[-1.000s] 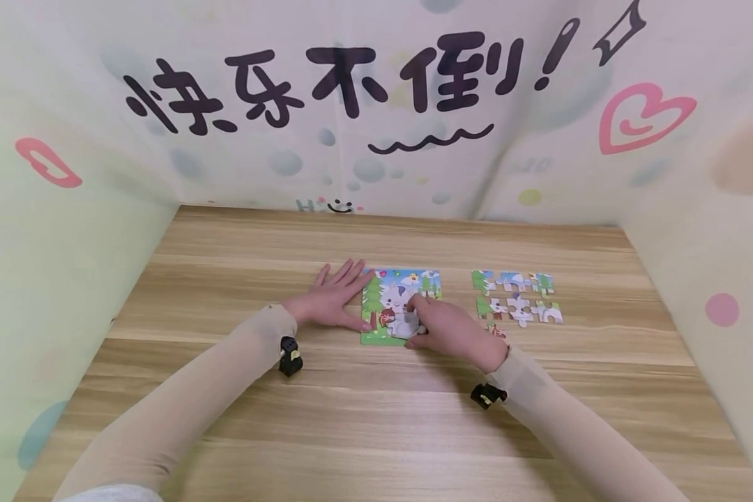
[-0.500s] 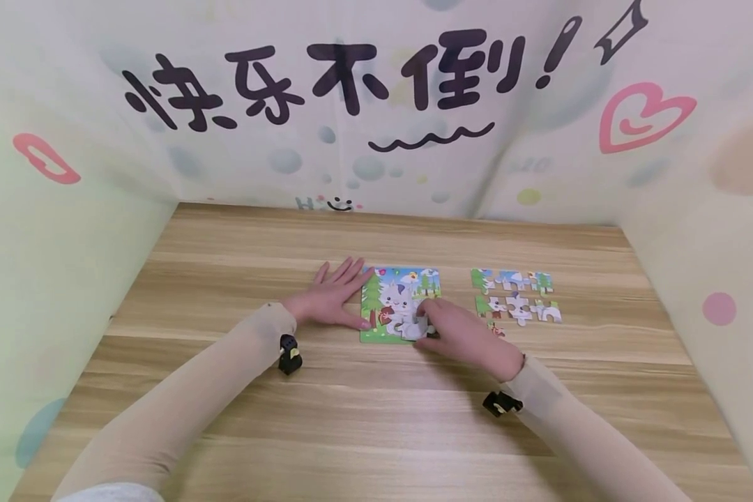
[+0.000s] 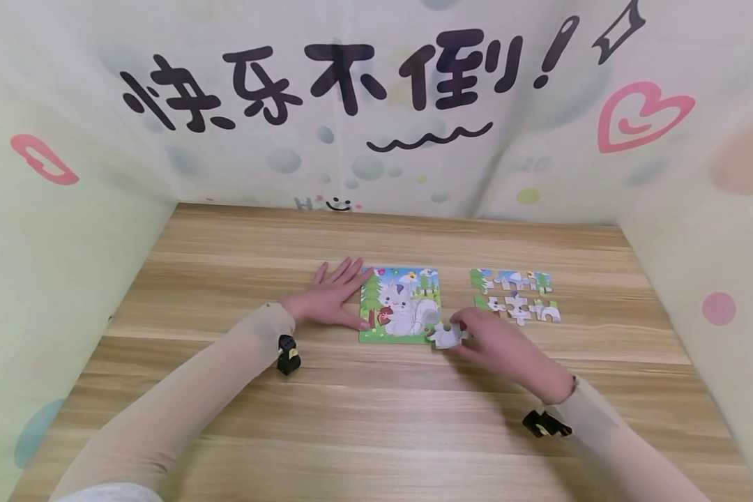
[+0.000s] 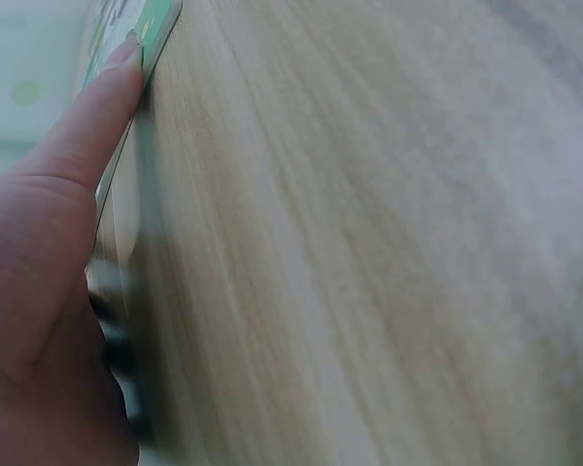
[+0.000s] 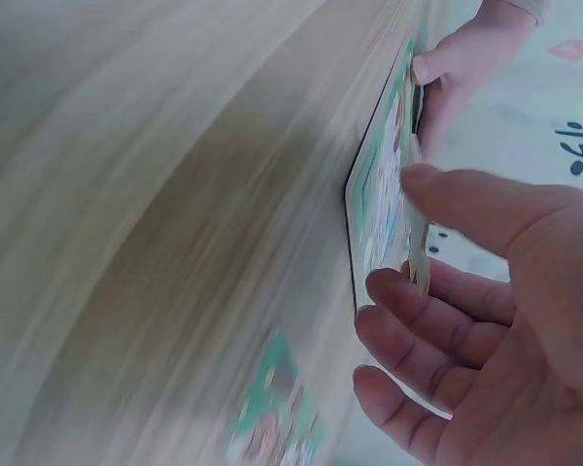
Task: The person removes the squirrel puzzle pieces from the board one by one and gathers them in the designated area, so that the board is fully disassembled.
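A square puzzle board with a picture of a white squirrel lies on the wooden table. My left hand rests at its left edge, fingers spread and straight; in the left wrist view the thumb lies on the board's green border. Just off the board's lower right corner, my right hand pinches a grey-and-white jigsaw piece between thumb and fingers. The right wrist view shows this jigsaw piece nearly edge-on, its picture side hidden.
Right of the board, two rows of jigsaw pieces lie on the table. Another green-edged jigsaw piece lies below my right hand in the right wrist view. Printed fabric walls stand around the back and sides.
My right hand has moved right and slightly toward me, carrying the jigsaw piece off the board's lower right part. The squirrel's body and tail on the board now show. My left hand has stayed put.
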Demonstrator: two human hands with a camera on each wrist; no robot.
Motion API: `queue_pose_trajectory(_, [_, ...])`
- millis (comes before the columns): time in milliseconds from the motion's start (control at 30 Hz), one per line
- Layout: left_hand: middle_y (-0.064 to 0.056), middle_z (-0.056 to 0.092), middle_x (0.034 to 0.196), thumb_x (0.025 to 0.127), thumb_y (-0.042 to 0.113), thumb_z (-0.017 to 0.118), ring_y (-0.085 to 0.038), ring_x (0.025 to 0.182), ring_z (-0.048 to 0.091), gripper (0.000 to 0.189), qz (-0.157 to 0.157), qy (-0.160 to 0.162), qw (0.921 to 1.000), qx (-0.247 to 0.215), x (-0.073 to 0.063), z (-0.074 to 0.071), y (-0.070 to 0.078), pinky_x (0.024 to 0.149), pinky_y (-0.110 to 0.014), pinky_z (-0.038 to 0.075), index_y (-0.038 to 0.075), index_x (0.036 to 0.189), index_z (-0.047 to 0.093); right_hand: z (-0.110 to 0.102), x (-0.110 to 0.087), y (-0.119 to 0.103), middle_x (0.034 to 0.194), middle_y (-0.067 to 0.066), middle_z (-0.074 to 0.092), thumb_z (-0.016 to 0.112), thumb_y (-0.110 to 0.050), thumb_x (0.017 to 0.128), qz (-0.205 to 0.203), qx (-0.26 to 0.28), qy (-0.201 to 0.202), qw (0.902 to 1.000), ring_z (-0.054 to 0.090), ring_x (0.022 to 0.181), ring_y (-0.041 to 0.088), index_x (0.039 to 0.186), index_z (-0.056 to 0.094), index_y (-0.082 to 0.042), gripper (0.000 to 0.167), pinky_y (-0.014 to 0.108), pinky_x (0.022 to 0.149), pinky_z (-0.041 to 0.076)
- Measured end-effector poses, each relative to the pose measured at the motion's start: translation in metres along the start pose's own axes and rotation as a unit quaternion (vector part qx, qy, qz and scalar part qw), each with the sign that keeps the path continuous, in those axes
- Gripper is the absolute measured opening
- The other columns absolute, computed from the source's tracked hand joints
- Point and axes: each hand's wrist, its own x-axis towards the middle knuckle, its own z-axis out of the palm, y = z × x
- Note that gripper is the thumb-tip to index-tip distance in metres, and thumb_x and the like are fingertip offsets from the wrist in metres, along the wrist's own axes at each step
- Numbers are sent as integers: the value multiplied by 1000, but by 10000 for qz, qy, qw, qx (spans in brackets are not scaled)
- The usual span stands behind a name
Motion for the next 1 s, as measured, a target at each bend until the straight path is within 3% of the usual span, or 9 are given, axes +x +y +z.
queue_pose_trajectory(333, [-13, -10, 175, 92, 60, 71, -34, 160, -13, 112, 24, 48, 10000, 50, 1, 1, -2, 123, -62, -15, 15, 169, 4, -24, -38, 31, 109, 5, 65, 84, -16, 89, 80, 145, 322, 9993, 62, 87, 17, 124, 67, -2, 41, 34, 72, 57])
queue_pose_trajectory(467, [-12, -10, 175, 92, 61, 71, -33, 160, -13, 112, 14, 48, 10000, 79, 1, 1, -2, 123, -62, -14, 15, 169, 4, -29, -48, 44, 109, 4, 65, 83, -13, 89, 125, 194, 409, 9989, 61, 87, 17, 123, 68, -2, 39, 36, 72, 56])
queue_pose_trajectory(667, [-11, -10, 175, 91, 63, 70, -32, 160, -13, 112, 13, 56, 9999, 88, 2, 3, -3, 123, -62, -14, 16, 169, 4, -29, -61, 65, 107, 4, 66, 83, -11, 88, 192, 268, 533, 9980, 60, 86, 17, 120, 69, 0, 37, 37, 70, 55])
queue_pose_trajectory(1000, [-13, -10, 175, 90, 65, 70, -33, 160, -15, 114, 77, 115, 9999, 14, 4, 6, -6, 123, -61, -16, 15, 169, 4, -26, -76, 96, 103, 1, 67, 85, -5, 84, -37, 403, 902, 9951, 57, 84, 11, 120, 70, -2, 39, 31, 66, 51])
